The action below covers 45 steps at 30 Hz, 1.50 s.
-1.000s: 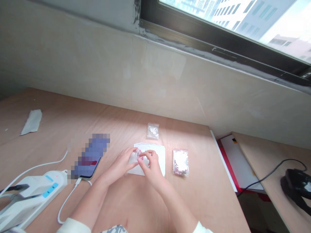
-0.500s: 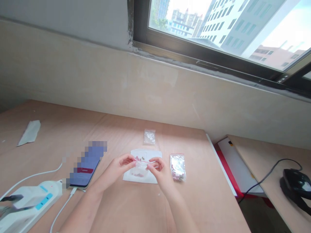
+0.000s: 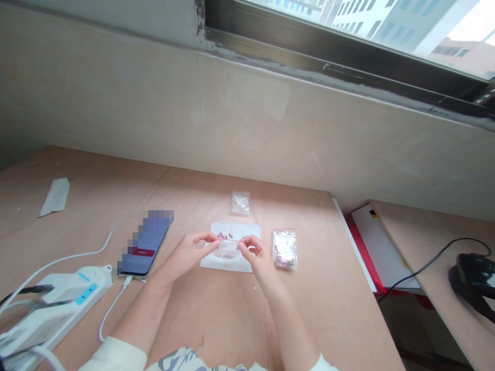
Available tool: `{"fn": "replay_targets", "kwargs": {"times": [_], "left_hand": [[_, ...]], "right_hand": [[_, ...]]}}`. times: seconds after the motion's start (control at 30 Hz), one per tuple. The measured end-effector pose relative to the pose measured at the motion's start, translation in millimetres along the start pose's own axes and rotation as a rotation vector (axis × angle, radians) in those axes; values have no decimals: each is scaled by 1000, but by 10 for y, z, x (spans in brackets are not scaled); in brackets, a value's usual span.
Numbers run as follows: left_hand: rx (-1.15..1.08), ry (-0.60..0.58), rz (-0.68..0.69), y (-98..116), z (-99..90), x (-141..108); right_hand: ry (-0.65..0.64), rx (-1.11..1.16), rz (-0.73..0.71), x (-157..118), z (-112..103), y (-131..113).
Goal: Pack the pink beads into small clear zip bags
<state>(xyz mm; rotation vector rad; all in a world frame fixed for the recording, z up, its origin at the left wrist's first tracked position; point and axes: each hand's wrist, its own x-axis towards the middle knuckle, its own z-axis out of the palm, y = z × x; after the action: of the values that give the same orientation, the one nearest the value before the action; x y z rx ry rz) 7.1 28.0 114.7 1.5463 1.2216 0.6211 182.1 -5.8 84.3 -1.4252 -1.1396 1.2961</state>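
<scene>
My left hand (image 3: pixel 189 253) and my right hand (image 3: pixel 257 260) pinch opposite top corners of a small clear zip bag (image 3: pixel 228 250) with pink and metal bits inside. The bag hangs just above a white paper sheet (image 3: pixel 247 230) on the plywood table (image 3: pixel 328 288). To the right of my right hand lies a zip bag of pink and silver pieces (image 3: pixel 285 250). Farther back is a small clear bag of silver parts (image 3: pixel 240 202).
Left of my hands, a phone (image 3: pixel 145 247) is cabled to a white power strip (image 3: pixel 73 293), and a white cloth strip (image 3: pixel 55 197) lies beyond. The table ends at a wall under a window. Right of its edge are a lower shelf and a black device (image 3: pixel 475 275).
My hands have moved apart from their bunched position over the bag and now hold its top stretched between them. The head view has shifted slightly.
</scene>
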Motion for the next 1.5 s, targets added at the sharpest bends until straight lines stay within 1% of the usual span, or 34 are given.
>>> {"fn": "replay_targets", "kwargs": {"times": [0.1, 0.27, 0.3, 0.37, 0.47, 0.53, 0.63, 0.73, 0.8, 0.87, 0.97, 1.03, 1.07, 1.1, 1.13, 1.2, 1.3, 1.37, 1.4, 1.47, 1.5], "left_hand": [[11, 3, 3, -5, 12, 13], [-50, -142, 0, -3, 40, 28], [-63, -167, 5, -8, 46, 37], [-74, -185, 17, -26, 58, 60], [-60, -140, 34, -66, 76, 103], [-45, -114, 51, -86, 84, 128], [-21, -138, 72, -101, 78, 147], [-17, -175, 60, -115, 36, 148], [-23, -158, 44, -139, 2, 148], [-38, -114, 40, -177, -18, 152], [-85, -65, 38, -245, -3, 173], [-125, -79, 10, -290, 25, 192], [-149, -93, -9, -313, 39, 201], [-176, -108, -28, -337, 48, 209], [-201, -113, -44, -363, 53, 216], [-217, -78, -67, -429, 41, 226], [-144, 35, -125, -568, -14, 234], [-91, 101, -165, -682, -54, 237], [-77, 130, -173, -739, -68, 236], [-74, 157, -195, -844, -81, 230], [-80, 159, -199, -886, -81, 225]], "right_hand": [[-15, 14, 7, 20, 34, 31], [92, -46, -38, 85, 74, 57], [97, -54, -36, 96, 83, 51], [66, -32, -10, 110, 108, 28], [-50, 54, 77, 120, 158, -8], [-91, 91, 116, 126, 188, -23], [-79, 130, 118, 141, 205, -30], [-69, 179, 134, 156, 183, -41], [-69, 205, 158, 156, 173, -60], [-78, 230, 176, 136, 190, -77], [-134, 271, 190, 75, 264, -51], [-164, 273, 226, 37, 305, 15], [-158, 265, 250, 26, 306, 56], [-125, 250, 267, 23, 287, 94], [-60, 229, 271, 26, 244, 125], [135, 162, 247, 43, 84, 156], [451, -27, 212, 58, -280, 146], [631, -263, 185, 50, -517, 152], [695, -415, 170, 42, -612, 170], [771, -678, 148, 24, -736, 236], [794, -772, 144, 15, -767, 276]]}}
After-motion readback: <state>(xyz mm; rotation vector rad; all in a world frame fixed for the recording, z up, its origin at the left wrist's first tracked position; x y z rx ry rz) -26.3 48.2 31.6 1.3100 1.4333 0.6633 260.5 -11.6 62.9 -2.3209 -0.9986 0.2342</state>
